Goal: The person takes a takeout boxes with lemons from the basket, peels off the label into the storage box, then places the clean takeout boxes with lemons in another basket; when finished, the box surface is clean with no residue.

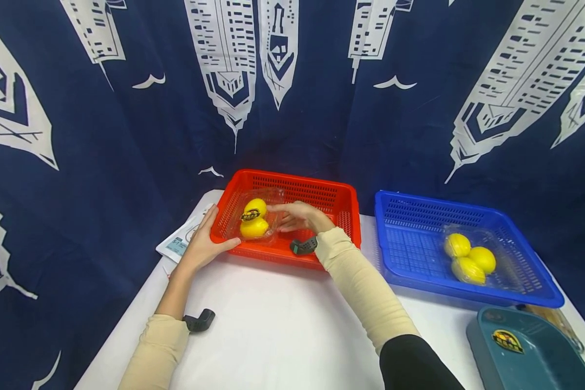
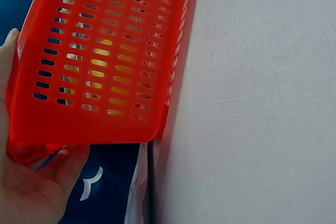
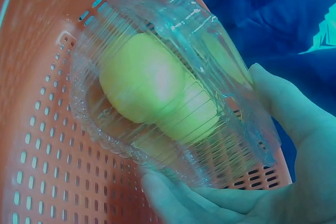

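My right hand [image 1: 299, 215] reaches into the red basket [image 1: 317, 185] and holds a clear plastic box [image 3: 173, 19] of lemons [image 1: 254, 228]. In the right wrist view, the thumb lies on one side of the box and the fingers on the other. A black and yellow label [image 1: 250, 215] shows on the box in the head view. At the basket's near left corner, my left hand [image 1: 202, 246] grips the rim, its thumb along the front and its fingers along the left side. Seen from the left wrist, the basket's slotted wall shows the yellow fruit through its holes.
To the right stands a blue basket [image 1: 409, 273] with another clear box of lemons [image 1: 469, 259] in it. A teal bin [image 1: 478, 330] with a label sits at the near right. Beside the red basket lies a white packet [image 1: 177, 244]. A dark blue curtain [image 1: 322, 124] hangs behind.
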`<state>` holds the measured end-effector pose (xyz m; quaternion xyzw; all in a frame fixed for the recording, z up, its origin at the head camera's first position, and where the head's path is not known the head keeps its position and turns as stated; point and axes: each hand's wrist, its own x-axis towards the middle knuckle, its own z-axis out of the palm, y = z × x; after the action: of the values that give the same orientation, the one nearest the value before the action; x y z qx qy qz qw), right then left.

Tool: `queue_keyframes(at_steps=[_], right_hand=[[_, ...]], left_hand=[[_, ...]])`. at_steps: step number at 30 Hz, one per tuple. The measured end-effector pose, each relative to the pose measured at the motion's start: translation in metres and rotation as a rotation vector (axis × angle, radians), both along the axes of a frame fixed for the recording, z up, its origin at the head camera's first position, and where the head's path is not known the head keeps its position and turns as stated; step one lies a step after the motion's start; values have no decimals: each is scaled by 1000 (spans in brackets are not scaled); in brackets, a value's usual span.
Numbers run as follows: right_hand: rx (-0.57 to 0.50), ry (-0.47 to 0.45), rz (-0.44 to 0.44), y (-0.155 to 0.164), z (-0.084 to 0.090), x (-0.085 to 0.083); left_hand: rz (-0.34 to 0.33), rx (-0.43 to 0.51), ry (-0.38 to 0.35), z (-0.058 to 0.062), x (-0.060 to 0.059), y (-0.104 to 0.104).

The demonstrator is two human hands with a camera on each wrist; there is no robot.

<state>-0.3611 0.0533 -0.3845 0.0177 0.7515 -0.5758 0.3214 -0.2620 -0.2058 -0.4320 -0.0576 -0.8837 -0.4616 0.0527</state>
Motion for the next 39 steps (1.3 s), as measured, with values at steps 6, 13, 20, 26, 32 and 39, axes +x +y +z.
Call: queue_keyframes(at_steps=[6, 13, 20, 26, 32, 39], right_hand=[[10, 15, -5, -1, 2, 3], [39, 28, -12, 2, 8, 5], [48, 54, -39, 5, 14, 8], [63, 82, -62, 11, 23, 11], [67, 98, -84, 19, 35, 19], [81, 129, -65, 29, 50, 29]], left_hand=[[-7, 7, 3, -1, 1, -2], [-16, 10, 7, -1, 0, 0], [-7, 21, -1, -3, 1, 1], [-5, 12, 19, 0, 1, 1], [-17, 26, 11, 1, 0, 1], [-28, 49, -7, -1, -1, 1]])
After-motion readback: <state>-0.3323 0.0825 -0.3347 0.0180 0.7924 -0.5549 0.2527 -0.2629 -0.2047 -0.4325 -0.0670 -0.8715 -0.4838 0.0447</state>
